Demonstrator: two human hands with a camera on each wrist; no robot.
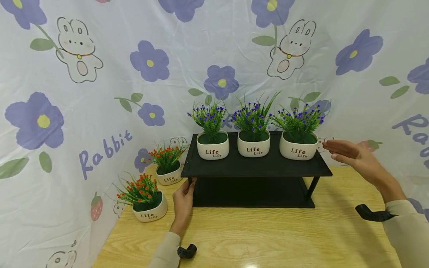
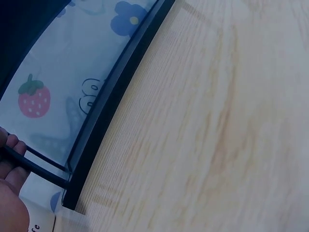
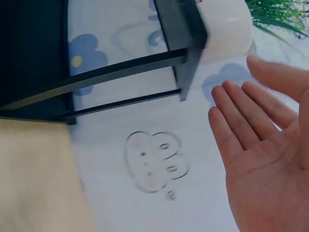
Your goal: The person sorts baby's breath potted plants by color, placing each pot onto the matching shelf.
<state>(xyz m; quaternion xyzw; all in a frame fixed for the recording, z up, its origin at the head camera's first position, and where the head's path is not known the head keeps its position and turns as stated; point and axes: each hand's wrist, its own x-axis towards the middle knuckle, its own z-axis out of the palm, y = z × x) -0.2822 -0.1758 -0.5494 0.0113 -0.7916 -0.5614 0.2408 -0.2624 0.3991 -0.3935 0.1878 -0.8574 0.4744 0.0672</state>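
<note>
While the nearer orange-red pot (image 1: 145,203) and the farther orange-red pot (image 1: 167,169) stand on the wooden table (image 1: 285,238) at far left, a person's left hand (image 1: 183,203) grips the front left post of a black two-tier stand (image 1: 254,167), fingers and thumb curled around it. The stand rests upright on the table, its top shelf bearing three white pots of purple flowers in a spaced row: the left purple pot (image 1: 212,137), the middle purple pot (image 1: 253,136) and the right purple pot (image 1: 299,137). At far right, the person's right hand (image 1: 356,160) is raised, fingers straight and thumb apart, palm toward the stand, holding nothing; it is just beside the right purple pot, though whether the fingertips touch cannot be made out. By appearances, the purple row is done, all three upright along the top, with perhaps only small adjustments remaining there. What seems left is the orange-red pair, which stands beside the stand rather than on either shelf.
</note>
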